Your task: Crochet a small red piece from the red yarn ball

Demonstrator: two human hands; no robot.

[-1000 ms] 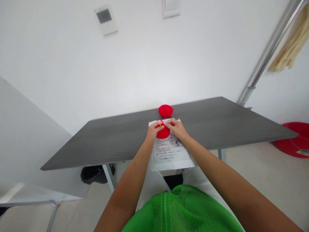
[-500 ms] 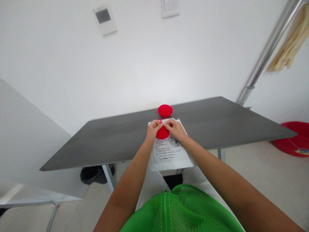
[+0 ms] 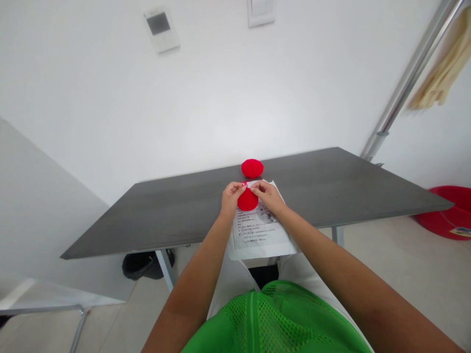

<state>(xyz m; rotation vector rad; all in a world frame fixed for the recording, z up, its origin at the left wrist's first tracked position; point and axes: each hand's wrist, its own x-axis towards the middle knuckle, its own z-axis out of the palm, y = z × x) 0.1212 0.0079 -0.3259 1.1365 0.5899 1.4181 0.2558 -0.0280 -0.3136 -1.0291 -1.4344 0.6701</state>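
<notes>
Both hands meet over a small red crocheted round point(image 3: 248, 201) lying on a printed paper sheet point(image 3: 259, 230). My left hand point(image 3: 231, 197) is closed in a pinch at the round's upper left edge, where a bit of red yarn shows. My right hand point(image 3: 269, 195) pinches at the round's upper right edge, fingers pressed together. What the fingertips hold is too small to name. A second red round piece point(image 3: 252, 167) lies just beyond the sheet, near the far edge of the dark grey table point(image 3: 176, 211).
The sheet overhangs the table's near edge. A black bag point(image 3: 144, 264) sits on the floor under the table's left side. A red basin point(image 3: 447, 213) is on the floor at right. A metal pole point(image 3: 406, 81) rises at the right, with pale cloth hanging near it.
The loops of red yarn and the yellow bit seen above the round earlier have drawn in under my left fingertips. Both hands stay at the round, almost unmoved.
</notes>
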